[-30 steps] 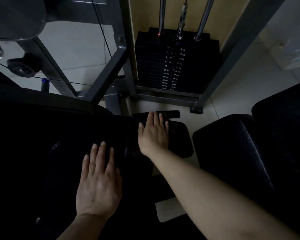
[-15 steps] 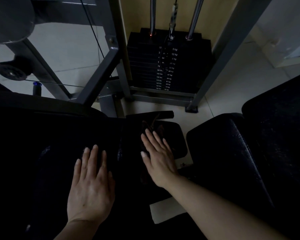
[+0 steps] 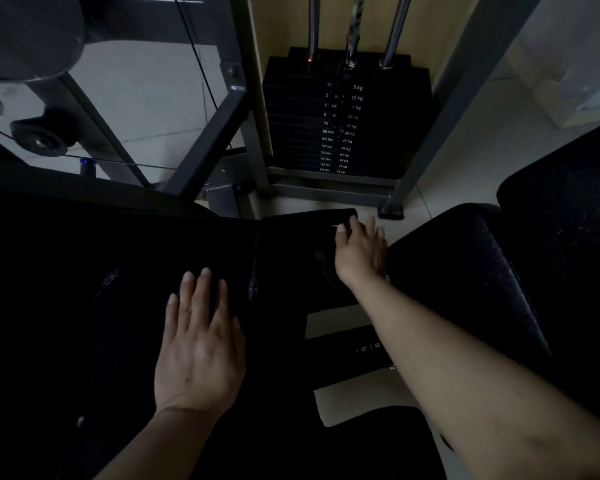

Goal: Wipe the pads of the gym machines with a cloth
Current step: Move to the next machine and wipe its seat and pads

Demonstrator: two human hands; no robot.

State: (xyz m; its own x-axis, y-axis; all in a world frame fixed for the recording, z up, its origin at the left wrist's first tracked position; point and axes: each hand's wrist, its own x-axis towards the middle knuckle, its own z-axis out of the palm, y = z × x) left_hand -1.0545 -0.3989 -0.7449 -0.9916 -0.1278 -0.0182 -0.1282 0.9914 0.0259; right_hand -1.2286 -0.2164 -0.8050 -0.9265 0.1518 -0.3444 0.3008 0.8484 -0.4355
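Note:
My left hand point(image 3: 200, 344) lies flat, fingers straight, on the wide black pad point(image 3: 84, 271) at the left. My right hand point(image 3: 361, 252) presses with straight fingers on the far right corner of a smaller black pad point(image 3: 291, 244) in the middle. A faint dark fold, perhaps the cloth point(image 3: 321, 261), shows just left of my right wrist. The light is too dim to tell whether it lies under the hand. Another rounded black pad point(image 3: 458, 271) stands right beside my right hand.
A black weight stack point(image 3: 343, 116) with chrome guide rods stands straight ahead inside grey steel frame posts point(image 3: 205, 140). A further black pad point(image 3: 568, 237) fills the right edge. A numbered adjustment bar point(image 3: 368, 348) runs under my right forearm. Pale floor tiles show between the parts.
My right hand drew back along the small pad, then swept forward and right to its far right corner. My left hand stayed flat on the wide pad.

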